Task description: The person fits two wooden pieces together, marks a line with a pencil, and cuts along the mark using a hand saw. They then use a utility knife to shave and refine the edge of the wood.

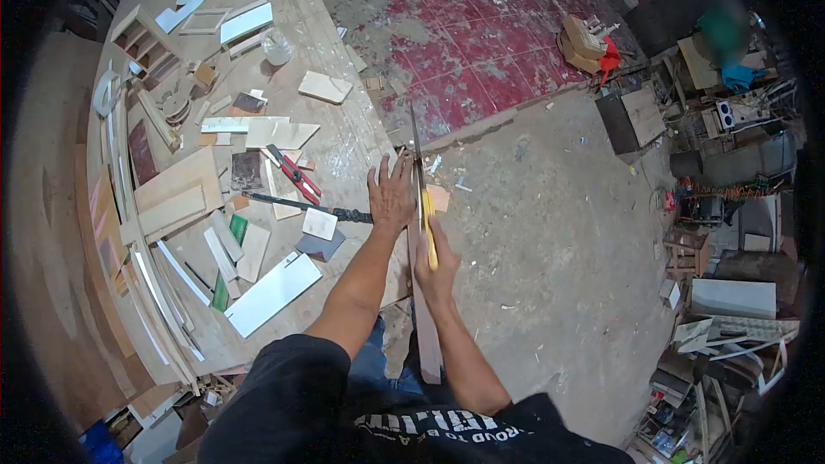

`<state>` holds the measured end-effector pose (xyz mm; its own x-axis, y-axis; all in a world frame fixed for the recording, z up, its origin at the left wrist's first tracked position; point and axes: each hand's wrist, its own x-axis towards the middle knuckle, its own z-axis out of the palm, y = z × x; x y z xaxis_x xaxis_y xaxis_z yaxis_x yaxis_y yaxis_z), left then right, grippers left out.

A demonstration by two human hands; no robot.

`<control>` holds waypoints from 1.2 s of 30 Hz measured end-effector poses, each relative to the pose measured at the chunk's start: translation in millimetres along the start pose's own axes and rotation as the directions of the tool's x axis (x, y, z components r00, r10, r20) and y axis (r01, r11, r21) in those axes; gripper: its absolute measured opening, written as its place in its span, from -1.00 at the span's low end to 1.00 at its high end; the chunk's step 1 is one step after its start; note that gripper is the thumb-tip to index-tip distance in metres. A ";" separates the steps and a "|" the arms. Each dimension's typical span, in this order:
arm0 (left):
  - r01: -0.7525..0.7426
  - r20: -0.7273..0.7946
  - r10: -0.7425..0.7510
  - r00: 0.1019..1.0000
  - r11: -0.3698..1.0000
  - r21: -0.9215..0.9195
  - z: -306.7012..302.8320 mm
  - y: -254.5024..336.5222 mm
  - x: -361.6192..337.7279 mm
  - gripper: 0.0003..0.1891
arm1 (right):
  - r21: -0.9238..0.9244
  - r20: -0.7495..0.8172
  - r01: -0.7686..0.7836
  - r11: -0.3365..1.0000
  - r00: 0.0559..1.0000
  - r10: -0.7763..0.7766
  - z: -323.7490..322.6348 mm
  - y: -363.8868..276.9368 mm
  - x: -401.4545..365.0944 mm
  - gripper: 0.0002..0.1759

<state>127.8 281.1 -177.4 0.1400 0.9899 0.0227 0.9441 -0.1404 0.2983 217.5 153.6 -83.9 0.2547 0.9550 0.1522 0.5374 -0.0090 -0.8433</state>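
At the edge of the workbench (348,142), my left hand (393,193) lies flat with its fingers spread, pressing down beside the saw blade. My right hand (436,262) is closed around the yellow handle of a handsaw (428,215). The saw's thin blade points away from me along the bench edge, just right of my left fingers. A long wooden strip (424,335) runs from under the hands back toward my body. What lies directly under my left palm is hidden. Close to my left wrist is a dark, long rod-like tool (351,215).
Red-handled pliers or cutters (296,176), a white board (273,294) and several wood offcuts are spread over the bench. A clear plastic container (276,47) stands farther back. On the right is a concrete floor (550,232), with a cardboard box (584,43) and clutter along the far side.
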 end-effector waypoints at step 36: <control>-0.002 -0.045 0.000 0.999 0.999 -0.033 -3.4 2.5 0.1 -0.39 | 0.016 -0.073 0.125 0.992 0.990 -0.124 -28.5 1.7 -68.4 -0.51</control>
<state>129.1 280.9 -173.5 0.1266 0.9898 0.0655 0.9334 -0.1412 0.3300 224.0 79.8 -81.0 0.2446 0.9244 0.2928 0.5521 0.1155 -0.8257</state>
